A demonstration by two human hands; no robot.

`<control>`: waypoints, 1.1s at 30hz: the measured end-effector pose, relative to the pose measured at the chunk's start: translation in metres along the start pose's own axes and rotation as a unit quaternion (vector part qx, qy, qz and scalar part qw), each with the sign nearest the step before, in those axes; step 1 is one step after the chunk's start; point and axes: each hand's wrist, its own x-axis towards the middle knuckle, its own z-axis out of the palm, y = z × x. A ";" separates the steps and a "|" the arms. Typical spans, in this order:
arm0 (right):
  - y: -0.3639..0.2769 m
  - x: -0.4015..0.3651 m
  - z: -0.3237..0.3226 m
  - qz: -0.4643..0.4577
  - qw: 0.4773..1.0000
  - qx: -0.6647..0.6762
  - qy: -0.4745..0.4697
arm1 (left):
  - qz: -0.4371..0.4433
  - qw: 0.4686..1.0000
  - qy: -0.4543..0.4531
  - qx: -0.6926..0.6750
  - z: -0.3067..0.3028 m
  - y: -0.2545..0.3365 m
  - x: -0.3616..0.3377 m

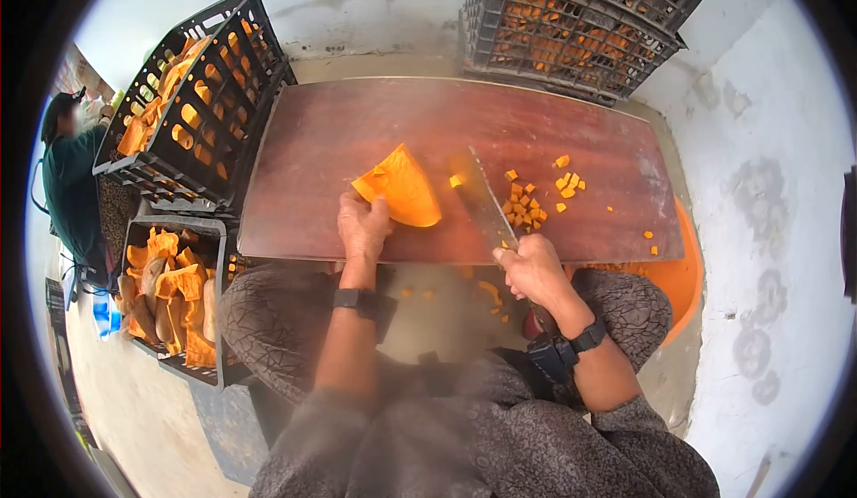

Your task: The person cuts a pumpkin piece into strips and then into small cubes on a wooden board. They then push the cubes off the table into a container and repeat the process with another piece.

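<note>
A large orange pumpkin wedge lies on the reddish wooden board. My left hand presses on the wedge's near left edge. My right hand grips the handle of a cleaver, whose blade points away from me just right of the wedge, slightly blurred. A small orange piece sits by the blade. Several small pumpkin cubes lie scattered on the board to the right of the blade.
Black crates of pumpkin pieces stand at the far left, near left and far right. An orange tub sits under the board's right end. Another person is at the left. White wall on the right.
</note>
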 end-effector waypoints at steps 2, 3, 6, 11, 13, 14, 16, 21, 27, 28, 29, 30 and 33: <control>0.003 0.001 0.000 -0.011 1.000 -0.004 0.002 | 0.023 0.999 0.031 0.001 0.001 -0.018 0.015; 0.007 0.002 0.001 -0.026 1.000 -0.007 0.000 | 0.079 0.995 0.044 0.029 0.001 -0.033 0.026; 0.007 0.001 0.001 -0.037 0.999 -0.010 -0.006 | 0.124 0.989 0.047 0.062 -0.001 -0.034 0.027; 0.001 -0.005 -0.002 -0.028 1.000 -0.004 -0.008 | 0.076 0.993 0.071 0.050 0.001 0.004 0.001; -0.003 -0.007 -0.003 -0.022 1.000 0.003 -0.012 | 0.010 0.999 0.006 0.034 0.001 0.010 0.000; -0.005 -0.008 -0.003 -0.023 1.000 0.002 -0.012 | 0.010 0.999 0.006 0.032 0.002 0.011 -0.002; -0.007 -0.010 -0.001 -0.025 1.000 0.004 -0.012 | 0.019 0.997 0.009 0.074 0.001 0.012 -0.004; -0.008 -0.007 -0.001 -0.056 0.997 -0.051 -0.006 | 0.041 0.990 -0.048 0.124 0.003 0.007 -0.005; -0.036 -0.013 -0.005 -0.061 0.988 -0.143 -0.014 | 0.042 0.987 -0.067 0.138 0.003 0.010 -0.011; -0.041 -0.014 -0.004 -0.052 0.984 -0.168 -0.013 | 0.070 0.985 -0.042 0.154 0.004 0.007 -0.010; -0.048 -0.015 -0.005 -0.052 0.984 -0.170 -0.013 | 0.070 0.985 -0.042 0.153 0.004 0.003 -0.010; -0.054 -0.015 -0.007 -0.054 0.977 -0.204 -0.021 | 0.124 0.971 -0.003 0.205 0.004 0.003 -0.011; -0.067 -0.013 -0.007 -0.065 0.966 -0.250 -0.029 | 0.186 0.940 0.038 0.283 0.003 0.004 -0.011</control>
